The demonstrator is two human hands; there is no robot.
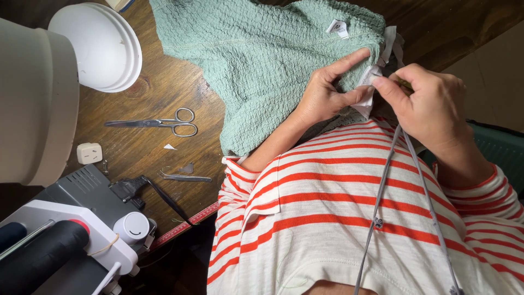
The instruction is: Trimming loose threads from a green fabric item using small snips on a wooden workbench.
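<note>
A crinkled sage-green garment [262, 60] lies spread on the dark wooden table [158, 87], with a small white tag [337, 26] near its far edge. My left hand [327, 90] pinches the garment's right edge together with a white label [367, 101], index finger stretched along the fabric. My right hand [426, 101] grips the same white label from the right, thumb and forefinger pressed on it. Both hands sit close together above my red-and-white striped shirt [338, 218].
Steel scissors [158, 123] and metal tweezers [183, 177] lie on the table to the left. A white sewing machine [60, 65] stands at the far left, a grey and white machine [82, 224] below it. A red measuring tape [183, 223] hangs at the table edge.
</note>
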